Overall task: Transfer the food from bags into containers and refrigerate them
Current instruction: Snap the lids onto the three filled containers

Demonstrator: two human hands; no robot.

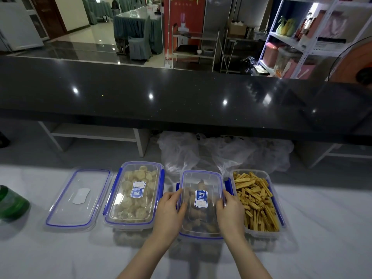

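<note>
Bottom centre of frame: both forearms reach up to the middle box. Left hand lies on its left edge, fingers curled over the lid rim, thumb on top. Right hand mirrors this on the right edge, fingers together and bent down onto the rim. Both press or seat the lid; neither lifts anything. Dark brownish food shows through the lid. Its side clips look flared out — judged not yet latched, though I cannot be certain.

Lower right, just beside the right hand: right box full of yellow sticks, no lid on it.

Left of the hands: left box of pale puffs, lid on, blue clips visible at the sides; whether they are snapped down I cannot tell.

Further left: spare lid lying flat on the white counter, well apart from the right box it presumably belongs to. Far left edge: a green bottle, not part of the job.

Behind the boxes, mid-frame: crumpled clear bags, apparently emptied.

Status, judged: transfer from bags done for all three boxes. Remaining — latch the middle box, lid and latch the right box, check the left box's clips, then carry all three to a fridge. A white appliance at upper left may be one; unclear.
</note>
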